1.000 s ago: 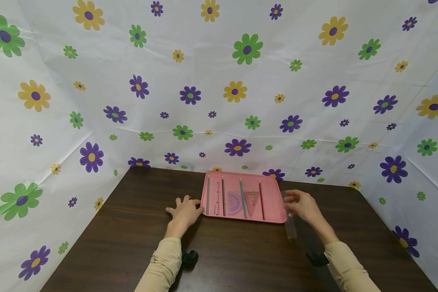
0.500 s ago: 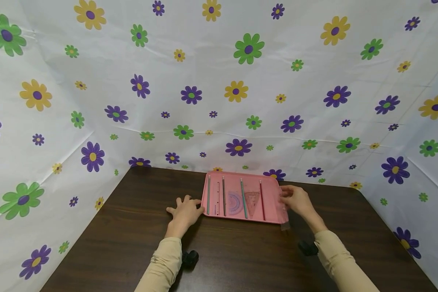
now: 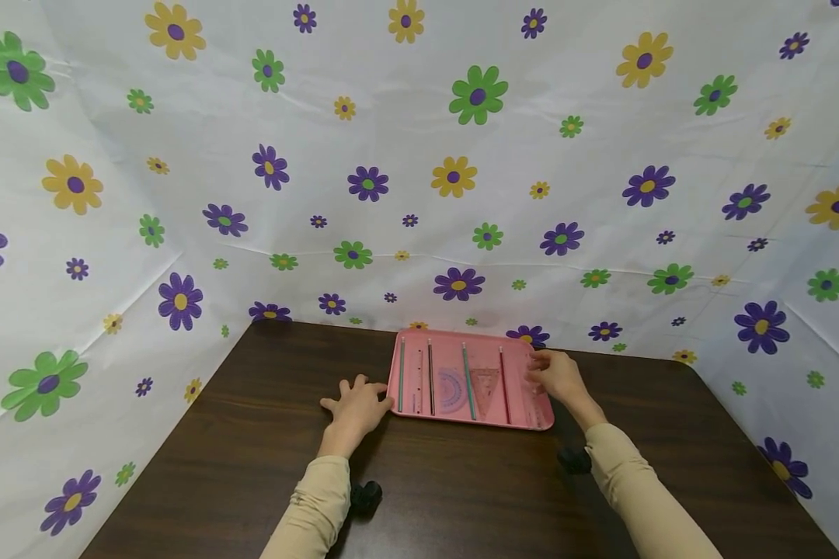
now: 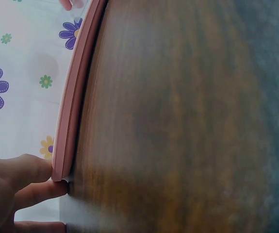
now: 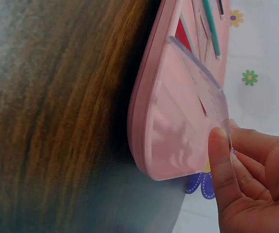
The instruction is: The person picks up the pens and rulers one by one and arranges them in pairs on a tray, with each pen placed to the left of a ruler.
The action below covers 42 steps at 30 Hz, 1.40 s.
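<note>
A clear plastic ruler [image 5: 201, 68] is pinched between the thumb and fingers of my right hand [image 3: 558, 376]. It slants over the right end of the pink tray [image 5: 171, 145], its far end close to the tray's front rim. My left hand [image 3: 355, 405] is spread on the table, thumb and a fingertip touching the tray's left front corner. In the tray, left to right, lie a green pencil [image 3: 402, 376], a clear ruler [image 3: 418, 380], a black pencil [image 3: 431, 376], a protractor [image 3: 451, 390], a teal pencil [image 3: 469, 382], a triangle set square [image 3: 485, 387] and a red pencil [image 3: 505, 386].
The dark wooden table [image 3: 447, 489] runs back to a white flower-print sheet [image 3: 391, 116] hung close behind the tray. Black wrist cameras sit under both forearms, the left camera [image 3: 366, 497] and the right camera [image 3: 575, 460].
My right hand has carried the clear ruler leftward from beside the tray's right edge to over its right end. The left hand has stayed at the tray's corner.
</note>
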Each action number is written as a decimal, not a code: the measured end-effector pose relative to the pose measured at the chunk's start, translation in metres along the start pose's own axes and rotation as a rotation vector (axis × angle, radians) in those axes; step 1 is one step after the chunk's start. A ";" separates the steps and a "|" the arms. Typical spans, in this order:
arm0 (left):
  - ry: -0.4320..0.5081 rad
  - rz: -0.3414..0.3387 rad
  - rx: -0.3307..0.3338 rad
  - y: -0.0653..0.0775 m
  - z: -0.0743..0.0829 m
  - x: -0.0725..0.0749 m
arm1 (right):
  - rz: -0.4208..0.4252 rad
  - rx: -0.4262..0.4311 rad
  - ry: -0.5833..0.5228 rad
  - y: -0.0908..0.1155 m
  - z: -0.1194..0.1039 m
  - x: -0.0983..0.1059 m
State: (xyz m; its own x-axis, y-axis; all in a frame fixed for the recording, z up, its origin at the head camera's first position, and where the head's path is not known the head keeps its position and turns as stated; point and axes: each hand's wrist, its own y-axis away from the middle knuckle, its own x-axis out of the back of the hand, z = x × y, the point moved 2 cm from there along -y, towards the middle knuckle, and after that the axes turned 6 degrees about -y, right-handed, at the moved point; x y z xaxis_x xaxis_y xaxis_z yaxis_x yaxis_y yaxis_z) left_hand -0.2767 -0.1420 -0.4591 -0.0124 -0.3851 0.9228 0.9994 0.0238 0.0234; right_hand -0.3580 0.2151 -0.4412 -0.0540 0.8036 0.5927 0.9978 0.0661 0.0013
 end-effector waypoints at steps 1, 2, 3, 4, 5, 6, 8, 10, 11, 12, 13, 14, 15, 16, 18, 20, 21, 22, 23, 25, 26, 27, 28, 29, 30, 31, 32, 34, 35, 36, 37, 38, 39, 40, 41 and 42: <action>0.003 0.001 0.003 0.000 0.000 0.000 | 0.000 -0.002 -0.002 -0.001 -0.001 -0.001; 0.004 0.002 0.004 0.000 0.000 0.000 | 0.002 -0.003 -0.003 -0.002 -0.002 -0.002; 0.006 0.004 0.004 -0.001 0.000 0.000 | 0.006 0.000 0.000 -0.003 -0.003 -0.003; 0.005 0.005 0.005 -0.001 0.000 0.001 | 0.008 0.002 0.000 -0.004 -0.005 -0.004; 0.005 0.006 0.005 -0.002 0.000 0.001 | 0.013 0.006 0.007 -0.005 -0.005 -0.005; 0.004 0.007 0.005 -0.002 0.000 0.000 | 0.020 0.012 0.029 -0.006 -0.005 -0.006; 0.003 0.002 0.003 -0.002 0.001 -0.001 | 0.028 0.015 0.089 -0.007 -0.004 -0.008; 0.001 -0.002 0.005 -0.003 0.001 -0.002 | 0.025 0.014 0.149 -0.008 0.000 -0.011; 0.002 -0.003 0.007 -0.003 0.001 -0.003 | 0.023 0.016 0.177 -0.009 0.001 -0.012; 0.003 -0.004 0.008 -0.003 0.001 -0.004 | 0.017 0.020 0.206 -0.009 0.003 -0.012; 0.002 -0.005 0.008 -0.002 0.001 -0.004 | 0.012 0.016 0.221 -0.010 0.004 -0.013; 0.001 -0.005 0.007 -0.003 0.001 -0.004 | 0.010 0.018 0.237 -0.010 0.005 -0.014; 0.000 -0.005 0.006 -0.003 0.001 -0.004 | 0.014 0.021 0.252 -0.010 0.006 -0.015; -0.001 -0.004 0.005 -0.003 0.001 -0.004 | 0.019 0.029 0.274 -0.010 0.006 -0.016; -0.002 -0.003 0.004 -0.003 0.000 -0.003 | 0.033 0.054 0.331 -0.010 0.006 -0.019; -0.004 -0.003 0.004 -0.003 0.000 -0.003 | 0.047 0.077 0.383 -0.009 0.004 -0.022; -0.004 -0.003 0.004 -0.003 0.000 -0.003 | 0.050 0.086 0.407 -0.008 0.003 -0.024; -0.005 -0.004 0.003 -0.003 0.000 -0.003 | 0.052 0.093 0.429 -0.008 0.001 -0.026; -0.005 -0.005 0.003 -0.003 0.000 -0.003 | 0.054 0.094 0.451 -0.007 0.000 -0.028; -0.005 -0.006 0.002 -0.003 0.000 -0.004 | 0.053 0.084 0.484 -0.005 -0.002 -0.032; -0.005 -0.006 0.002 -0.003 0.000 -0.004 | 0.052 0.081 0.500 -0.004 -0.002 -0.033; -0.005 -0.006 0.002 -0.003 0.000 -0.004 | 0.053 0.079 0.510 -0.004 -0.003 -0.034; -0.004 -0.005 0.003 -0.003 0.000 -0.004 | 0.055 0.071 0.517 -0.004 -0.003 -0.034; -0.003 -0.005 0.004 -0.003 -0.001 -0.003 | 0.054 0.066 0.523 -0.003 -0.003 -0.035; -0.003 -0.005 0.005 -0.003 -0.001 -0.003 | 0.053 0.064 0.522 -0.003 -0.004 -0.035; -0.003 -0.005 0.006 -0.003 -0.001 -0.003 | 0.054 0.067 0.519 -0.003 -0.004 -0.035; -0.003 -0.005 0.007 -0.004 -0.001 -0.003 | 0.054 0.071 0.517 -0.002 -0.004 -0.035; -0.003 -0.007 0.009 -0.004 -0.002 -0.003 | 0.059 0.080 0.504 -0.001 -0.004 -0.035; -0.002 -0.008 0.009 -0.004 -0.002 -0.002 | 0.069 0.093 0.496 0.000 -0.004 -0.036; -0.004 -0.009 0.008 -0.004 -0.002 -0.003 | 0.082 0.112 0.486 0.001 -0.003 -0.036; -0.003 -0.010 0.007 -0.003 -0.002 -0.003 | 0.097 0.128 0.475 0.002 -0.003 -0.036; -0.001 -0.011 0.006 -0.003 -0.001 -0.002 | 0.113 0.144 0.464 0.004 -0.003 -0.036; -0.001 -0.011 0.006 -0.003 -0.001 -0.002 | 0.128 0.157 0.450 0.005 -0.003 -0.036; 0.000 -0.012 0.005 -0.003 -0.001 -0.002 | 0.143 0.172 0.438 0.007 -0.003 -0.035; 0.002 -0.011 0.006 -0.003 -0.001 -0.002 | 0.156 0.185 0.429 0.008 -0.003 -0.035; 0.000 -0.011 0.005 -0.003 0.000 -0.002 | 0.164 0.196 0.423 0.009 -0.004 -0.035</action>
State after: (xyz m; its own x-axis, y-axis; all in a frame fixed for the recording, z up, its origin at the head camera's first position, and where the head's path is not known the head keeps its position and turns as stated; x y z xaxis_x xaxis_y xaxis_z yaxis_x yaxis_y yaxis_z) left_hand -0.2793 -0.1418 -0.4610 -0.0234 -0.3856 0.9224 0.9991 0.0239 0.0353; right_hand -0.3465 0.1854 -0.4590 0.1640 0.5044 0.8477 0.9638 0.1014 -0.2467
